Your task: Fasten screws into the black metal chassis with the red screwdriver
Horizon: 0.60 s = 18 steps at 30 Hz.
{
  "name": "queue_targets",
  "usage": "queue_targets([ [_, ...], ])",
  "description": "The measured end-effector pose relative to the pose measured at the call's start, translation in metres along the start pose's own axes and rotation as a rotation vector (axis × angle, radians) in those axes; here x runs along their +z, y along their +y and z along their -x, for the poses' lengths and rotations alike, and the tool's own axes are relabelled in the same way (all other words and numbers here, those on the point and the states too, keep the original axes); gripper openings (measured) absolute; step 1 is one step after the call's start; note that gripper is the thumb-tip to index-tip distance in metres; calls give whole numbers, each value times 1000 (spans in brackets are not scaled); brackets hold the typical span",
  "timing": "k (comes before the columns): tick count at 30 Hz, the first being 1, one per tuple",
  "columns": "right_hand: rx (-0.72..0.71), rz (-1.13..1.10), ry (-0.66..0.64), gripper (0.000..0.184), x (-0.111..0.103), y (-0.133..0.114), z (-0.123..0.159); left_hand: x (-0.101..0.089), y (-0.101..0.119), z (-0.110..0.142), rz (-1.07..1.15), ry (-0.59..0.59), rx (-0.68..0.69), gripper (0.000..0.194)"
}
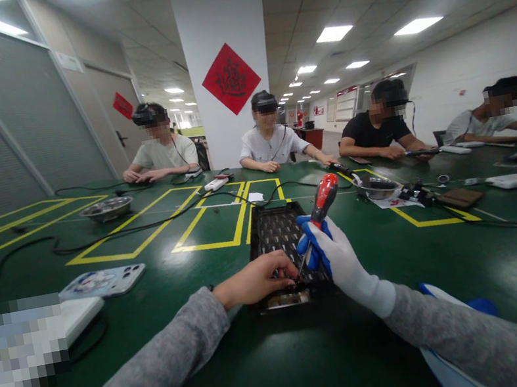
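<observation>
My right hand (pixel 331 247), in a white and blue glove, grips a screwdriver (pixel 325 196) with a red and black handle. The handle leans up to the right, and the thin shaft slants down to the left. Beside the shaft's lower end, my bare left hand (pixel 266 276) has its fingers closed in a pinch; what they hold, if anything, is too small to make out. Both hands are over a black rectangular tray (pixel 269 225) with rows of small metal-looking pieces across it. My hands cover part of its near end.
A phone (pixel 104 283) and a white box-like object (pixel 83 318) lie to my left. Metal bowls (pixel 108 209) (pixel 377 187) stand farther off. Black cables (pixel 55 246) cross the green table. A loose blue and white glove (pixel 458 302) lies by my right forearm. Several people sit opposite.
</observation>
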State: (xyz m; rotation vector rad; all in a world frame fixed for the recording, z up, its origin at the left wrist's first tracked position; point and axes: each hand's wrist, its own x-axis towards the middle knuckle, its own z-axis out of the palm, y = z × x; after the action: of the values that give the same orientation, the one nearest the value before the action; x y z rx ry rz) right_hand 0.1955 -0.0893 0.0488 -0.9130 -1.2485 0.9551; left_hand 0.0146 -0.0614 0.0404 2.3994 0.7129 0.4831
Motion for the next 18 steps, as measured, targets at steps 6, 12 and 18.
queue_targets([
  [6, -11, 27, -2, 38, -2, 1, 0, 0, 1, 0, 7, 0, 9, 14],
  [12, -27, 64, -15, 37, -1, -3, 1, 2, 6, -2, 87, 108, -56, 19],
  [18, -49, 94, -40, 36, 0, -4, 1, 6, 3, -3, 122, 159, -61, 29],
])
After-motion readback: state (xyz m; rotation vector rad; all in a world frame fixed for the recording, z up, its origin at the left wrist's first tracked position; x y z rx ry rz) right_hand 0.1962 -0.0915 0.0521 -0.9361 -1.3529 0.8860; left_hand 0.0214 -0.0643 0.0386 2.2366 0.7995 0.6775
